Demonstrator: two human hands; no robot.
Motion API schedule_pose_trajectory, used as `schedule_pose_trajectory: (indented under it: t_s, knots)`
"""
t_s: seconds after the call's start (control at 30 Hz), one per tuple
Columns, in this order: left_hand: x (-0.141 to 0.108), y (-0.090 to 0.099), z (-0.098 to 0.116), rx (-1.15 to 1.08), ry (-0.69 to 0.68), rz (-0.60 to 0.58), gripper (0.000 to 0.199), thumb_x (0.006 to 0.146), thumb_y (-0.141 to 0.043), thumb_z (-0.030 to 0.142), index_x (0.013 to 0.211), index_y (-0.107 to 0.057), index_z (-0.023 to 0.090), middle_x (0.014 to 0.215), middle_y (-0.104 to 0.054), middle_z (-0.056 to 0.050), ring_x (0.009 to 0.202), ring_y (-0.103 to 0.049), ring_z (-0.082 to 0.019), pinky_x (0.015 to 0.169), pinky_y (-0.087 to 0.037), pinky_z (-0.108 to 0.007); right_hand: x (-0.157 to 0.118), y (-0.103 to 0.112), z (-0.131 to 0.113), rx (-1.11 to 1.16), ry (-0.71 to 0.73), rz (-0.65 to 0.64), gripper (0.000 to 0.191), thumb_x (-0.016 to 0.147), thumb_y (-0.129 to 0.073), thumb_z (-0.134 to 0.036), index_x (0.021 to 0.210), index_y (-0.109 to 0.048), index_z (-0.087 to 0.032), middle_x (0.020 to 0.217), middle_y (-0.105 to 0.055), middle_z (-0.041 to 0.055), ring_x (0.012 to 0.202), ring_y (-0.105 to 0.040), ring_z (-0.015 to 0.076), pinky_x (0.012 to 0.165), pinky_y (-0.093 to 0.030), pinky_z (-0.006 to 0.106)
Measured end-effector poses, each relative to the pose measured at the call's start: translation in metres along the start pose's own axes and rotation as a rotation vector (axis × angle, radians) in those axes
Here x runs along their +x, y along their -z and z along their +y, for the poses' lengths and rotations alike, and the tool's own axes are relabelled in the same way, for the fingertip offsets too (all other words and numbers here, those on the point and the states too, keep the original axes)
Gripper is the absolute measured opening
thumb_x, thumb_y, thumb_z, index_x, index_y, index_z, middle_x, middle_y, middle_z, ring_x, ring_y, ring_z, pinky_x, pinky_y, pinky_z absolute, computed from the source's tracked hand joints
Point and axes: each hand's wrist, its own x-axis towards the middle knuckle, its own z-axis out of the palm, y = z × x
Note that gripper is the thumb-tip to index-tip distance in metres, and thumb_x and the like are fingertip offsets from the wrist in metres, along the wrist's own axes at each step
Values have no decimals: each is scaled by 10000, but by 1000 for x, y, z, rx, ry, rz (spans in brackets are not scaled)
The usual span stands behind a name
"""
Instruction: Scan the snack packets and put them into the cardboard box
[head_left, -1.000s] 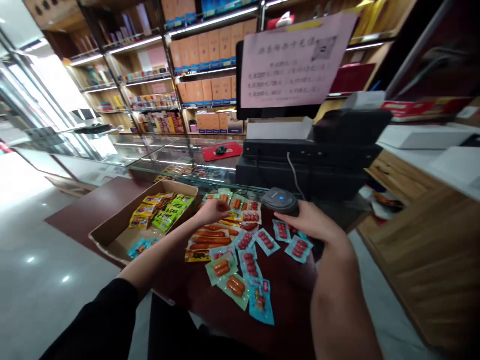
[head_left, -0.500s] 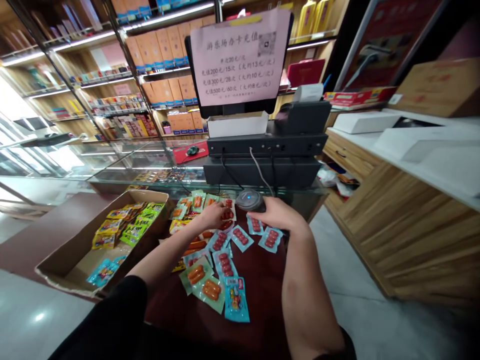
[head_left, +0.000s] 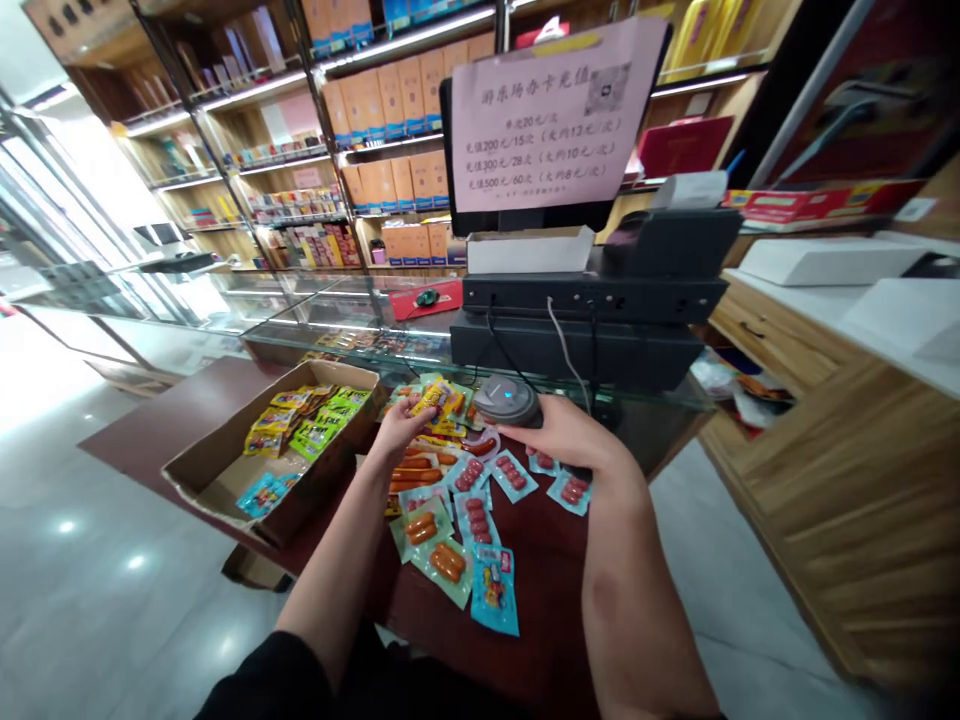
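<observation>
My left hand (head_left: pixel 403 425) pinches a yellow snack packet (head_left: pixel 441 400) above the pile of packets. My right hand (head_left: pixel 564 430) is wrapped round a dark grey barcode scanner (head_left: pixel 507 398) with a lit blue spot on top; its head is just right of the yellow packet. Below the hands lie clear packs of small red sausages (head_left: pixel 476 518), green-edged packs of orange sausages (head_left: pixel 448 562) and a blue snack packet (head_left: pixel 495 588). Longer orange sausages (head_left: pixel 417 476) lie partly under my left wrist.
A cardboard box (head_left: pixel 281 520) with yellow, green and blue packets stands on the dark red table (head_left: pixel 540 610) at left. Behind is a glass counter (head_left: pixel 337 300) with a cash drawer (head_left: pixel 592 300) and a monitor (head_left: pixel 547 120) covered by a pink sign. A wooden cabinet (head_left: pixel 810 480) stands at right.
My left hand has lifted back from the pile and now holds up a yellow packet. My right hand still grips the scanner. The view has turned left.
</observation>
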Motion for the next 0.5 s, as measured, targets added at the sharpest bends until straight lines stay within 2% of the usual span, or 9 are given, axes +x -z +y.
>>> schedule_pose_trajectory:
  t_s: [0.1, 0.17, 0.33, 0.5]
  knots:
    - [-13, 12, 8, -83, -27, 12, 443, 579, -876, 347, 907, -699, 107, 853, -727, -74, 661, -633, -118, 579, -477, -207, 6, -11, -8, 52, 156, 73, 424, 777, -709, -455, 1135, -696, -229, 1071, -756, 68, 976, -703, 266, 857, -539, 353]
    - [-19, 15, 14, -99, -56, 14, 434, 594, -866, 375, 902, -731, 100, 903, -737, -87, 697, -636, -119, 603, -471, -205, 9, -17, -11, 79, 202, 67, 464, 778, -713, -431, 1196, -672, -234, 1175, -724, 64, 1089, -665, 275, 930, -517, 373]
    - [-28, 17, 28, -49, -90, 8, 451, 630, -836, 428, 930, -760, 100, 916, -743, -99, 711, -631, -127, 637, -469, -230, 10, -20, -14, 56, 185, 43, 453, 801, -686, -418, 1202, -671, -207, 1142, -733, 84, 1065, -673, 293, 905, -524, 396]
    - [-30, 18, 29, -80, -89, -21, 478, 615, -846, 427, 951, -759, 98, 904, -742, -99, 735, -653, -145, 688, -506, -257, 6, -17, -18, 48, 175, 57, 436, 808, -678, -417, 1182, -674, -194, 1101, -745, 83, 1064, -671, 290, 887, -526, 380]
